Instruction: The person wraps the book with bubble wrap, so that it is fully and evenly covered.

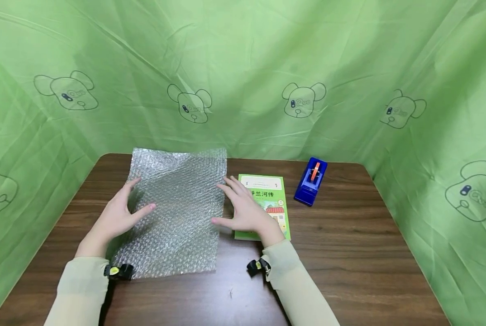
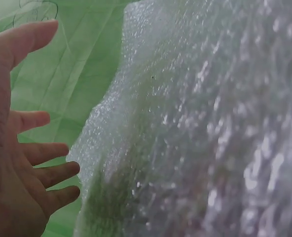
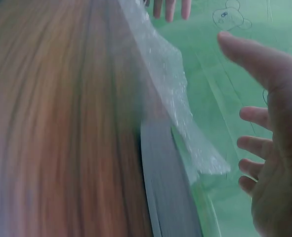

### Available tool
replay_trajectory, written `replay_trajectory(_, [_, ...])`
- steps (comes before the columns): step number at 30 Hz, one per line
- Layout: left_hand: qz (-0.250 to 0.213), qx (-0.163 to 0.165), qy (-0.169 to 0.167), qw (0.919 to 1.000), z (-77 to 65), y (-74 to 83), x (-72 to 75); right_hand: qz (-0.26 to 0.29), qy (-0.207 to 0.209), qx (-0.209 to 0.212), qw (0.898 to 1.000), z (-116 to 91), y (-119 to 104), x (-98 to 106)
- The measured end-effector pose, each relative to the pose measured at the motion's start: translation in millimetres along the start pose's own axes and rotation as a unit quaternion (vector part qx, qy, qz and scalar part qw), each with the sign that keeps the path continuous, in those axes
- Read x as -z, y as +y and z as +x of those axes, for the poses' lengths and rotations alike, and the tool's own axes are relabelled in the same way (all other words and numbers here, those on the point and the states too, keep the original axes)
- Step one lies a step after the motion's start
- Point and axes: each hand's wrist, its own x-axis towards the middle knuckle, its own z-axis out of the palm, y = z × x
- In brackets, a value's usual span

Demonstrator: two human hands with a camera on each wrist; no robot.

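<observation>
Both left hand (image 1: 118, 217) and right hand (image 1: 248, 209), fingers spread and gripping nothing, flank the bubble-wrap sheet (image 1: 178, 210) on my feed, its long axis front-to-back.

glossy, bumpy plastic bubble wrap (image 1: 178, 213); smooth wood-grain table (image 1: 349, 253).

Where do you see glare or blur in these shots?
Head view: pale glare on the tabletop near the bottom, glints across the bubble wrap; left wrist view: white highlights, with the nearest bubbles soft at right; right wrist view: wood grain smeared, the book hazy too.
</observation>
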Motion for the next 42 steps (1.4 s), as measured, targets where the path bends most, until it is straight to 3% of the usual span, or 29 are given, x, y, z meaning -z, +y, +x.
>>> replay_trajectory(10, [-0.016,0.0,0.002,0.9999,2.0,-7.0,0.6,0.034,-0.019,0.022,0.999,11.4,-4.2,-13.3])
replay_trajectory(14, [-0.017,0.005,0.001,0.9998,1.6,-6.9,-0.2,0.052,-0.038,0.012,0.998,12.0,-3.2,-19.3])
replay_trajectory(20, [-0.019,-0.02,-0.022,0.9994,3.3,-9.7,1.1,0.046,-0.064,-0.01,0.997,12.0,-3.1,-28.0])
replay_trajectory(29, [0.063,-0.01,-0.066,0.9958,-0.9,-11.2,7.4,0.008,-0.086,-0.074,0.993,15.1,-10.6,-32.5])
replay_trajectory(37, [0.083,-0.013,-0.068,0.9941,0.4,-6.7,10.2,-0.013,-0.098,-0.086,0.991,13.7,-12.5,-31.7])
replay_trajectory(42, [0.106,-0.009,-0.089,0.9903,0.4,-11.8,8.6,-0.014,-0.099,-0.087,0.991,13.1,-13.9,-30.9])
